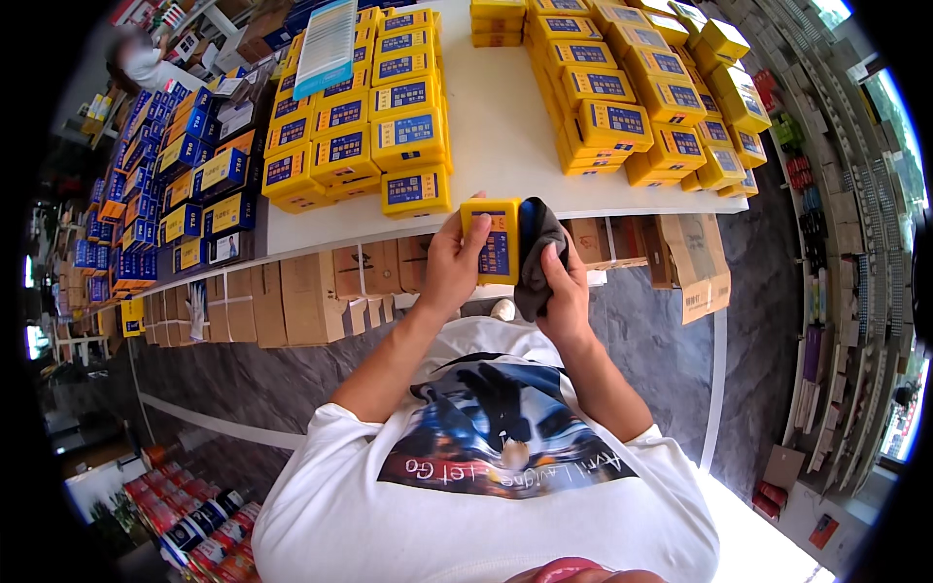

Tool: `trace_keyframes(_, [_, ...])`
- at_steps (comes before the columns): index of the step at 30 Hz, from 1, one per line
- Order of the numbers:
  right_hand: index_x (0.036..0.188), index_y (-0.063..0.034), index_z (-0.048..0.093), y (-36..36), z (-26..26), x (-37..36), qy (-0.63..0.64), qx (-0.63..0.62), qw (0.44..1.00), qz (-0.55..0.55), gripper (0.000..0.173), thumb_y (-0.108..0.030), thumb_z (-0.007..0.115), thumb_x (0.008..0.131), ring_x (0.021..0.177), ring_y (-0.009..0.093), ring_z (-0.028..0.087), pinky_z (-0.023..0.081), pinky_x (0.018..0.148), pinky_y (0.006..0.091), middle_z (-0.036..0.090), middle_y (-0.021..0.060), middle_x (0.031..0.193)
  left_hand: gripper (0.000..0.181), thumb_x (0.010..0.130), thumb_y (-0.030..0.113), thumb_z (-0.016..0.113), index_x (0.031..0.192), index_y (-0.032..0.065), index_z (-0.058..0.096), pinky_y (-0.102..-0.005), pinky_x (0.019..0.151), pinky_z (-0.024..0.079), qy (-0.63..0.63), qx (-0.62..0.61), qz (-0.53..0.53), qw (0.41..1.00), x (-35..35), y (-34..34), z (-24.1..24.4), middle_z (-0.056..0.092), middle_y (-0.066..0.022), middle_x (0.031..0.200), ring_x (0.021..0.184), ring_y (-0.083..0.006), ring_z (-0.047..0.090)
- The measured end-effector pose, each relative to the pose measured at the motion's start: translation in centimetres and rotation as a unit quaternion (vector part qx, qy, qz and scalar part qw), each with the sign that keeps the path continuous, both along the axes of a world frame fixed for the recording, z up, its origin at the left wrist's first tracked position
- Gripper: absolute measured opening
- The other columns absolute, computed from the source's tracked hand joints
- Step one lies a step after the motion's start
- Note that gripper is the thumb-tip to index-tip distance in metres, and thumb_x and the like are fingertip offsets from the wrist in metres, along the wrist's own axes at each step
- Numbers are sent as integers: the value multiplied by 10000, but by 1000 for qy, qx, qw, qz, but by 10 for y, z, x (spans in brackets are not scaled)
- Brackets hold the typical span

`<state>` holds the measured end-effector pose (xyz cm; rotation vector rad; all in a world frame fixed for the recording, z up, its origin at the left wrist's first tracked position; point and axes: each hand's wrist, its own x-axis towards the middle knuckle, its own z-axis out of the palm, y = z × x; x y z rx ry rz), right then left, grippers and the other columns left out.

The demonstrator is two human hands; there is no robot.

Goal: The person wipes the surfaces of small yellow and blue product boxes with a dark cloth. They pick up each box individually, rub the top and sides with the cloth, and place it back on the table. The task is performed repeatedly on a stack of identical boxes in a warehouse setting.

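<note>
My left hand (455,255) grips a yellow plastic box (508,244) with a blue printed label, thumb across its upper part. In my right hand (566,284) is a bunched dark grey cloth (536,270), held against the box's right side. Both hands are in front of the white tabletop's (481,138) near edge. Left of them, stacks of similar yellow boxes (346,149) stand on the table, with one box (415,191) at the front edge. More yellow stacks (614,125) fill the right part.
A pale blue-and-white pack (326,47) lies on the left yellow stacks. Blue-and-yellow cartons (220,175) are piled farther left. Cardboard boxes (306,299) line the space under the table, and an opened carton (696,255) juts out at right. Shelving (838,306) runs along the right side. A person (149,62) is at far left.
</note>
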<state>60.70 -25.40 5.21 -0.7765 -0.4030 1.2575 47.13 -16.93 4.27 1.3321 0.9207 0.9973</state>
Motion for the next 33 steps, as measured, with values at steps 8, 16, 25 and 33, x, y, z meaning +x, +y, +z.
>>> trace_keyframes(8, [1548,-41,371,-18,0,-30,-53,20,998,-5,543,-255,552,1083,1116,96,552,469,976,267,576,35,1300,622,1049,309,617,1515,-60,432,-310,957,448,101,58,19,993,-5,-12,4,545,-148,1137,1093,-214,562])
trace_keyframes(16, [1522,-10,419,4,18,-24,-148,61,987,-7,503,-201,556,1078,1290,157,507,398,1123,321,535,83,1433,595,1024,221,637,1529,-22,435,-255,1015,434,-95,-111,-44,988,-13,-23,11,578,-73,1278,1189,-128,557])
trace_keyframes(25, [1481,13,475,-24,32,-26,-504,173,845,50,610,0,684,908,1549,407,249,210,1247,474,328,254,1633,429,1064,306,538,1345,-11,608,-277,978,494,-204,-223,-86,949,-22,-28,12,667,-83,1262,1132,-148,640])
trace_keyframes(33, [1438,12,509,15,32,-6,-437,68,896,-28,513,8,639,941,1507,415,341,294,1214,438,398,248,1596,448,1069,316,510,1386,-1,525,-329,962,527,-295,-293,-115,902,-26,-43,11,651,-112,1245,1128,-177,658])
